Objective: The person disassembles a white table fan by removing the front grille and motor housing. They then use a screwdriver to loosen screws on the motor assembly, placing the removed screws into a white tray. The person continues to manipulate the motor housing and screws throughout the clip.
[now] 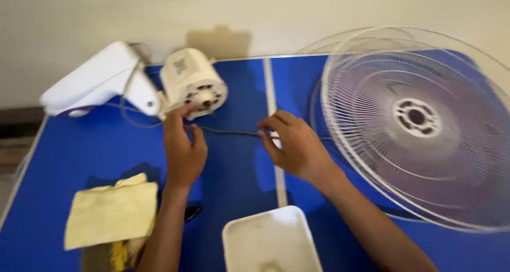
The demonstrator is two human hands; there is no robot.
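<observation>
Nearest, a white tray [271, 240] and yellow cloth [111, 213] lie this side of the cord [228, 132]. Both hands, left [183, 144] and right [295, 144], pinch the cord taut; beyond it sits the motor [194, 83]. Best keep tension gentle, avoiding strain at the motor end.

I see my left hand [183, 144] and right hand [295, 144] pinching a thin cord [228, 132] taut over the blue table [69, 155], just below the white fan motor [194, 83]; a clear fan grille [419, 128] lies right of them.
</observation>
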